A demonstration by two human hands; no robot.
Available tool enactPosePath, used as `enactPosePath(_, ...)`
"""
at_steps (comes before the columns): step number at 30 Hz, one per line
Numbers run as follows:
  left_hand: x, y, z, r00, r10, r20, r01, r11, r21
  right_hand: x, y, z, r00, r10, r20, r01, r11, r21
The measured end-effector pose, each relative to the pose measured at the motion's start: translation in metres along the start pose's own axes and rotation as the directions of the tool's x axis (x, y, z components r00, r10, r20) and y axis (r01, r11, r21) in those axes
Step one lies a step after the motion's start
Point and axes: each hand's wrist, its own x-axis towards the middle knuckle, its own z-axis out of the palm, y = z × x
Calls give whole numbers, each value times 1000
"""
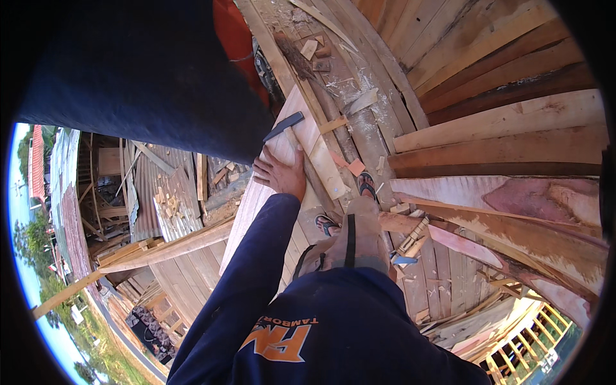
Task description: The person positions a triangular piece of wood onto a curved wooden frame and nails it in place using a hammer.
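Observation:
My left hand (280, 173) lies flat on a pale pinkish plank (247, 215), fingers spread and thumb toward the far right. Just beyond the fingertips rests a tool with a black bar (283, 126) and a paler strip set at an angle to it, shaped like a try square or a hammer; its exact kind is unclear. The strip runs beside my thumb. The plank slants from near left to far right, in front of my feet in flip-flops (328, 225). My right arm bends away at the lower right, and its hand does not show clearly.
Long boards (500, 154) curve up along the right. Wood shavings and offcuts (321, 64) litter the far planking. A blue-ended tool (404, 260) sits by my right leg. A large dark blue shape (147, 77) blocks the upper left. Corrugated sheets (144, 199) lie left.

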Motion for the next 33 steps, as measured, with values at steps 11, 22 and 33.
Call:
enactPosePath(11, 1, 0, 5, 1000, -15, 11, 15, 998, 61, 31, -18, 27, 999, -25, -42, 27, 999, 38)
enactPosePath(22, 5, -6, 6, 1000, -3, -15, 4, 999, 50, 41, -19, 32, 999, -23, -23, 24, 999, 37)
enactPosePath(33, 4, -4, 6, 1000, -5, -26, 6, 999, 33, 53, -13, 22, 1000, 8, 19, -8, 999, 33)
